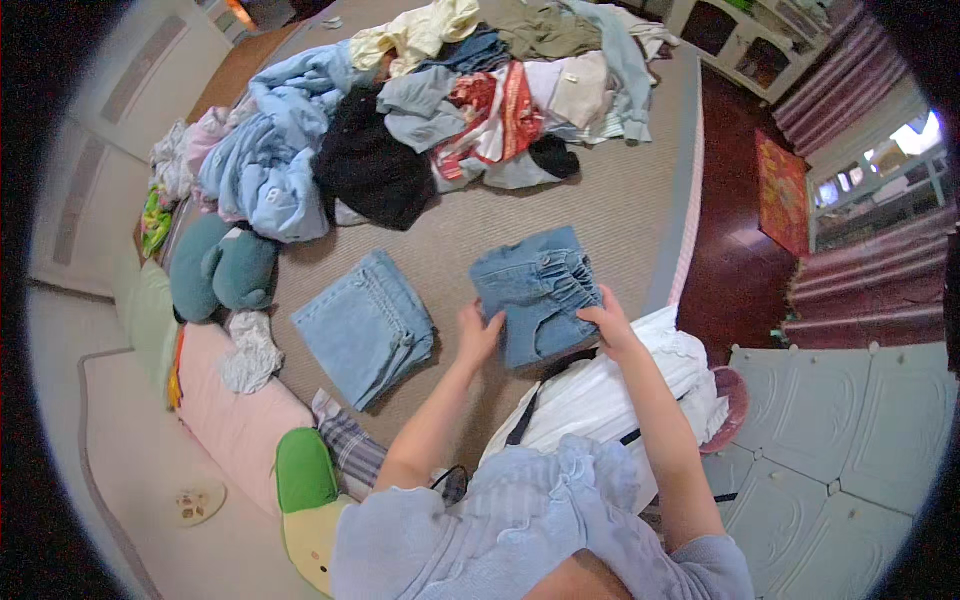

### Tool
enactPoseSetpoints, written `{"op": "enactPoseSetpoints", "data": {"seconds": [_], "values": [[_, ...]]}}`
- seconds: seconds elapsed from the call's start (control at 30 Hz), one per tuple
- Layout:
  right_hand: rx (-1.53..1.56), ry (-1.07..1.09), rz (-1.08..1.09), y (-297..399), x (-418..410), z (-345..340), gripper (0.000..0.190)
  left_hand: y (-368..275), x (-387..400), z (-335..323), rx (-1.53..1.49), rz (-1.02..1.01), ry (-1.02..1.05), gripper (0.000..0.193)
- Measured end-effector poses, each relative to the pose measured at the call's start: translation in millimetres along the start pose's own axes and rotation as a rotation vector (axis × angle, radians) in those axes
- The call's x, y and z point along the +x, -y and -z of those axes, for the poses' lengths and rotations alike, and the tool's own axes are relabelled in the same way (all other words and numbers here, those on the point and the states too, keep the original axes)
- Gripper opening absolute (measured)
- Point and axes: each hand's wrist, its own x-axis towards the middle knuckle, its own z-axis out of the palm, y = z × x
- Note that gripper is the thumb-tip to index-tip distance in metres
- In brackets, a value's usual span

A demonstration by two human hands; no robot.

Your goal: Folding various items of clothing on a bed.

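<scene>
A folded pair of blue denim pants with a gathered elastic waist (536,296) is between my hands over the woven mat. My right hand (611,326) grips its right edge near the waistband, thumb on top and fingers partly hidden. My left hand (480,330) is at its left edge, thumb and fingers spread; whether it pinches the cloth is not clear. To the left, a lighter blue folded denim garment (367,326) lies flat on the woven mat (450,225).
A heap of loose clothes, with a black garment (375,165) and light blue ones (270,165), spans the far side. Teal plush (244,270), a pink cushion (232,405) and a green-yellow plush (307,472) line the left. White cloth (577,409) lies by my right arm.
</scene>
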Motion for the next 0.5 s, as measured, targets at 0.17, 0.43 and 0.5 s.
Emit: {"op": "enactPoseSetpoints", "data": {"seconds": [0.17, 0.43, 0.5], "values": [[-0.454, -0.264, 0.16, -92.1, 40.6, 79.6, 0.054, -67.2, -26.2, -7.9, 0.445, -0.461, -0.107, 0.065], [-0.855, -0.5, 0.271, -95.1, 41.0, 69.1, 0.058, -62.4, -26.7, -92.1, 0.64, -0.684, 0.266, 0.084], [-0.827, -0.518, 0.289, -90.1, 35.6, 54.4, 0.052, -61.8, -23.6, -104.0, 0.679, -0.621, 0.167, 0.083]]}}
